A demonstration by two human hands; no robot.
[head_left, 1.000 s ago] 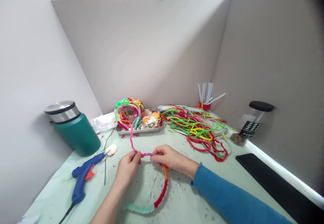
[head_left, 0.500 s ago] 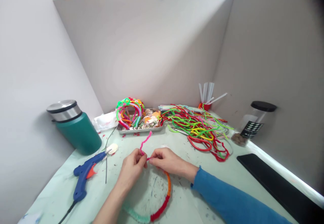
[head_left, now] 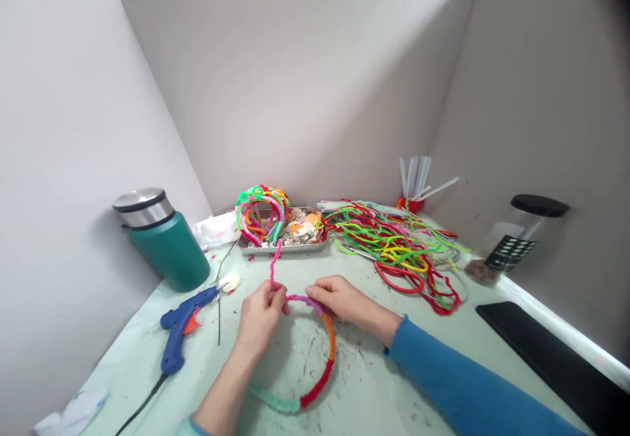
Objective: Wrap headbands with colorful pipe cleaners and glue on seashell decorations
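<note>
Between my hands is a curved headband [head_left: 319, 383] wrapped in fuzzy bands of mint, red, orange, purple and pink. My left hand [head_left: 260, 314] pinches a pink pipe cleaner [head_left: 274, 262] against the headband's far left part, and its loose end sticks up past the fingers. On the purple stretch [head_left: 308, 301], my right hand [head_left: 342, 299] is closed with thumb and fingers around the band. My left forearm hides the near left part of the headband.
On the left are a blue glue gun [head_left: 182, 327] and a green bottle [head_left: 170, 249]. A metal tray [head_left: 290, 249] holds finished headbands [head_left: 246, 216] and small pieces. Tangled pipe cleaners [head_left: 364, 232], red-handled scissors [head_left: 401, 278], a jar [head_left: 522, 242] and a black slab [head_left: 546, 357] lie right.
My right hand has moved right from beside the left fingers onto the purple stretch, uncovering the pink and purple wrap. The left hand still pinches the pink pipe cleaner. The view has shifted slightly.
</note>
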